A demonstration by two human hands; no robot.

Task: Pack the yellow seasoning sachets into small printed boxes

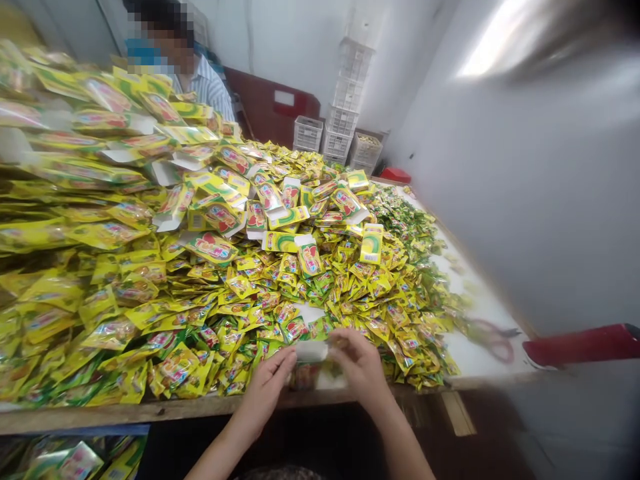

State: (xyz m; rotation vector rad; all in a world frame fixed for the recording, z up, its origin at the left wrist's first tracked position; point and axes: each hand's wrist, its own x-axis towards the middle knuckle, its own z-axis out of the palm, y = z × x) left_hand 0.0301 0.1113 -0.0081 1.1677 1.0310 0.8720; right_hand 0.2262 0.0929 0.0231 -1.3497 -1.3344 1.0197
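Observation:
My left hand (267, 387) and my right hand (359, 362) meet at the table's near edge, both pinching a small pale box (311, 351) between their fingertips. The box is blurred by motion. Right behind it lies a big heap of yellow and green sachets (280, 293). Flat printed yellow cartons (215, 190) are piled higher on the left and at the back.
A person in a striped shirt (207, 83) sits at the far left end of the table. Red-handled scissors (493, 337) lie on the white tabletop (480, 353) at the right. White crates (345, 120) are stacked by the far wall. A red object (583, 343) juts in at the right.

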